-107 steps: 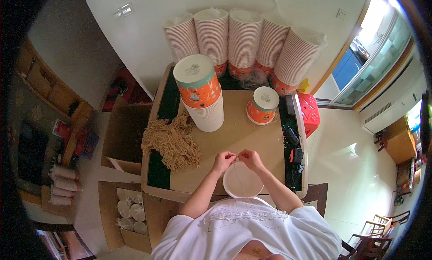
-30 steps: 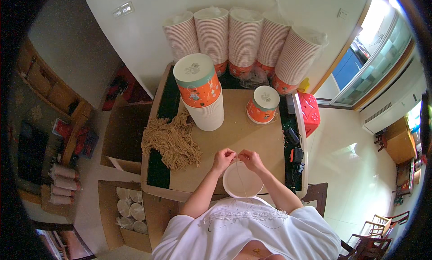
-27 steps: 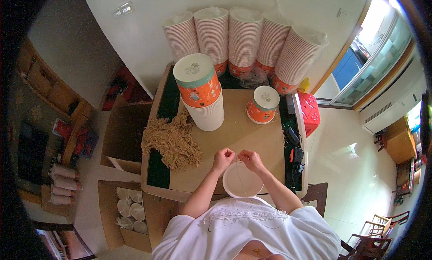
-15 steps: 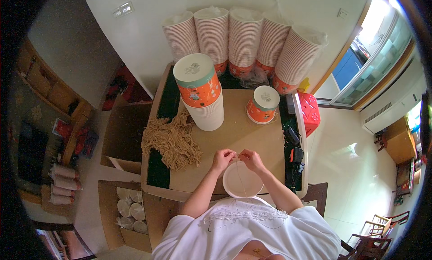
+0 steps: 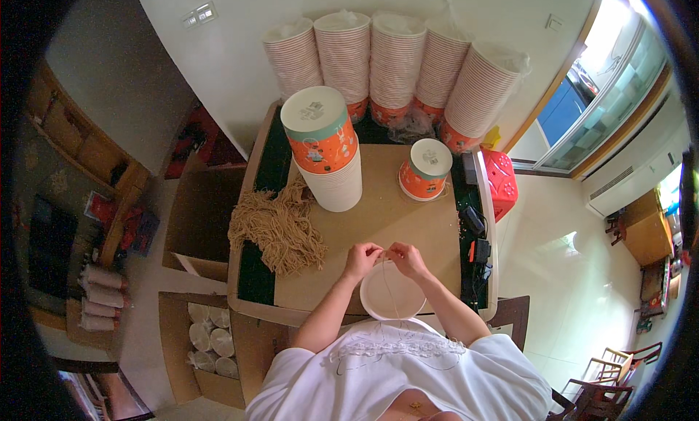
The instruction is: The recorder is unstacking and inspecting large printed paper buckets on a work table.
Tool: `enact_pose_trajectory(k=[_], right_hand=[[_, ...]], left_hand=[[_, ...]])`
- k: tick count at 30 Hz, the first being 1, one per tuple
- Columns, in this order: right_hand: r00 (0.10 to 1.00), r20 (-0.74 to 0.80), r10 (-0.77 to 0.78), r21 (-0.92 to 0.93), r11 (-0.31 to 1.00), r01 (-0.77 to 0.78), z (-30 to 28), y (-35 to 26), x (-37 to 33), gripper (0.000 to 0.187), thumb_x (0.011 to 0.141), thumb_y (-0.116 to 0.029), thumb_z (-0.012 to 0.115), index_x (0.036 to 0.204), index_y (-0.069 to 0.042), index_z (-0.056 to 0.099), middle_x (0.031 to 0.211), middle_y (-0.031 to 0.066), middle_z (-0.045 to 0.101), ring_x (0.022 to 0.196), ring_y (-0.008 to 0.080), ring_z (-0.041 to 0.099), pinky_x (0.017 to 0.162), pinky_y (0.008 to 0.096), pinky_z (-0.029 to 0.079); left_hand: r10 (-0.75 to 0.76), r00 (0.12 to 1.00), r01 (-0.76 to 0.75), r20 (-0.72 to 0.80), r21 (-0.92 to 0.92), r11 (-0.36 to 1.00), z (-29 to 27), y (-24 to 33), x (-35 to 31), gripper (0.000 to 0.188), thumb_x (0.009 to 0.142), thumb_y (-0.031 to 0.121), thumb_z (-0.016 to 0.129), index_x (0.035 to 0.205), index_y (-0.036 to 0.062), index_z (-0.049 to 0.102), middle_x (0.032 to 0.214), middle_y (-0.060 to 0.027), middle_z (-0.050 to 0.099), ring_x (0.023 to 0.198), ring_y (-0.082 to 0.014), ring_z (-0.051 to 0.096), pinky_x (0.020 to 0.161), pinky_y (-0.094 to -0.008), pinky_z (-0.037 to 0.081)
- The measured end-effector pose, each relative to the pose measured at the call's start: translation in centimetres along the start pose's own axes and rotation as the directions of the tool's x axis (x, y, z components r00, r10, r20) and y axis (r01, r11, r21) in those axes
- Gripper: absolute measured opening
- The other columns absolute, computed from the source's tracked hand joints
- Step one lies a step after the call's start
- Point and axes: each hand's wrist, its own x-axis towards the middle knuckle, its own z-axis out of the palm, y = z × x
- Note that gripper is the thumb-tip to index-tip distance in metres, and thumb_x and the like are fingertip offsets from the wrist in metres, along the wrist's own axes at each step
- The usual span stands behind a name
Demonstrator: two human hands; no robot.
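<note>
A white paper bucket (image 5: 375,298) stands mouth up at the table's near edge, close to my body. Over its far rim my left hand (image 5: 362,261) and my right hand (image 5: 408,259) come together, both with fingers pinched on a thin string (image 5: 389,282). The string runs from my fingertips down across the bucket's mouth. To the left lies a loose heap of tan strings (image 5: 280,228). Beyond it rises a tall stack of upside-down orange and white paper buckets (image 5: 331,181). Farther right sits a short upside-down orange bucket (image 5: 424,181).
Several tall plastic-wrapped bucket stacks (image 5: 397,60) line the wall behind the table. Cardboard (image 5: 364,231) covers the tabletop. Black adapters and cables (image 5: 475,221) lie along the right edge, beside a red stool (image 5: 498,181). An open carton (image 5: 211,348) with wrapped stacks stands on the floor at left.
Both hands have shifted very slightly, still pinching the string above the bucket's far rim. Nothing else has visibly moved.
</note>
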Motion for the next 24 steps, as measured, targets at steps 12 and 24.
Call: enact_pose_trajectory(k=[12, 24], right_hand=[[0.984, -0.045, -0.170, -0.121, 0.979, 0.163, -0.1, -1.3, -0.4, 0.008, 0.076, -0.013, 0.058, 0.077, -0.005, 0.060, 0.074, 0.0159, 0.059, 0.069, 0.0319, 0.058, 0.060, 0.0365, 0.045], [0.999, 0.045, -0.022, 0.199, 0.980, 0.012, 0.6, 2.9, 1.2, 0.006, 0.080, -0.005, 0.055, 0.081, 0.000, 0.058, 0.072, 0.0056, 0.061, 0.067, 0.0107, 0.054, 0.061, 0.0254, 0.045]], left_hand=[[-0.169, 0.979, 0.157, -0.115, -0.108, 0.982, 1.9, -0.3, 0.6, 0.008, 0.077, 0.007, 0.059, 0.072, 0.0015, 0.063, 0.062, -0.0051, 0.062, 0.054, -0.0118, 0.058, 0.051, -0.0243, 0.046], [-0.191, 0.961, 0.251, 0.201, -0.334, 0.909, 0.2, 0.3, 0.1, 0.014, 0.078, 0.009, 0.062, 0.089, 0.0011, 0.060, 0.077, -0.0041, 0.062, 0.068, -0.0101, 0.057, 0.064, -0.0232, 0.047]])
